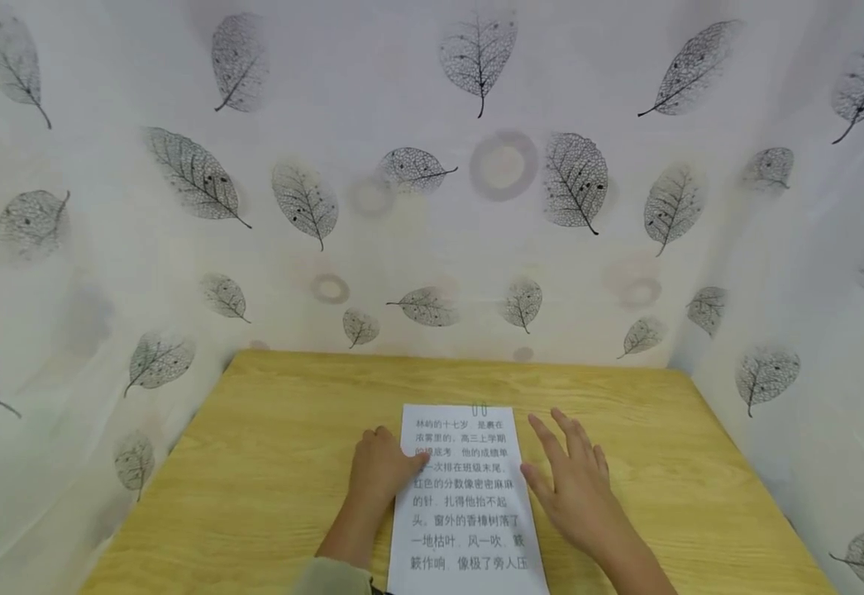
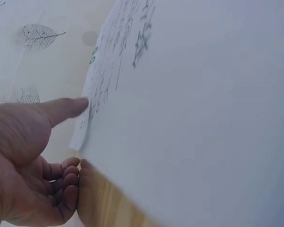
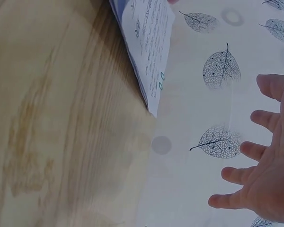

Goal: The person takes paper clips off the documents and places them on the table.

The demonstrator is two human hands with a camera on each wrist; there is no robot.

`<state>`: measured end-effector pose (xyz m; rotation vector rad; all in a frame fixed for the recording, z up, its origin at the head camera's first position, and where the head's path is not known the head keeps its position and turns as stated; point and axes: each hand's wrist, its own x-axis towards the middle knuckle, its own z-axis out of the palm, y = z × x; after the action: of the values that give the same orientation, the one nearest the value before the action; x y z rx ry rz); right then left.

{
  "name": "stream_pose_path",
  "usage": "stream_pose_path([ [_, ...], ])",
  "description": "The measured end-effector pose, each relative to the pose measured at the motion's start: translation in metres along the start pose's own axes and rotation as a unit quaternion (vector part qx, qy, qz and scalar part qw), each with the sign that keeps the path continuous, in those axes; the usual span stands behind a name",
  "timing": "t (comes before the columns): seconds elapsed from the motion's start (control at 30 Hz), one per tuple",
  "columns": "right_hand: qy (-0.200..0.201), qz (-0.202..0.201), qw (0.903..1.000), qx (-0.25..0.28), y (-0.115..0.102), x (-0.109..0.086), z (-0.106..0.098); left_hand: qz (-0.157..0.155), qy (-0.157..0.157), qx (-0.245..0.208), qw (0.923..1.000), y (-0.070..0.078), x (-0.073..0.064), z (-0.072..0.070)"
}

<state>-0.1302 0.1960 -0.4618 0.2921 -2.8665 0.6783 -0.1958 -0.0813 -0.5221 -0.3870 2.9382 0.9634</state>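
A tall white sheaf of paper [image 1: 465, 487] printed with lines of Chinese characters lies on the wooden table. Two small green clip loops [image 3: 161, 81] show at its top edge. My left hand [image 1: 379, 467] is at the sheaf's left edge, its straight thumb [image 2: 71, 109] laid over the printed face. The other fingers of that hand are loosely curled beside the edge, off the page. To the right of the sheaf, my right hand [image 1: 573, 487] hovers with fingers spread and holds nothing. Its thumb comes near the right edge; whether it touches cannot be told.
The yellow wood-grain table [image 1: 268, 471] extends to both sides of the paper. White curtain-like sheeting [image 1: 372, 99] printed with dark leaves encloses the back and both sides. A pale sleeve [image 1: 331, 577] covers the left forearm.
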Motion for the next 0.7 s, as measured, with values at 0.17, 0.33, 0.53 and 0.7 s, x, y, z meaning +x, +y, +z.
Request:
stream_pose_path([
  [0.17,0.014,-0.009,0.9999,0.001,0.002,0.001,0.004,0.008,0.012,0.000,0.9999,0.003,-0.004,-0.002],
  [0.33,0.015,-0.008,0.9999,0.003,0.006,0.002,0.008,0.012,0.014,0.002,0.9998,0.003,-0.004,-0.001],
  [0.53,0.000,0.007,1.0000,0.006,0.011,0.004,0.015,0.016,0.012,-0.024,0.9995,0.003,-0.007,0.002],
  [0.7,-0.010,0.005,0.9999,0.008,0.012,0.007,0.016,0.012,-0.012,-0.066,0.9977,0.000,-0.002,0.004],
])
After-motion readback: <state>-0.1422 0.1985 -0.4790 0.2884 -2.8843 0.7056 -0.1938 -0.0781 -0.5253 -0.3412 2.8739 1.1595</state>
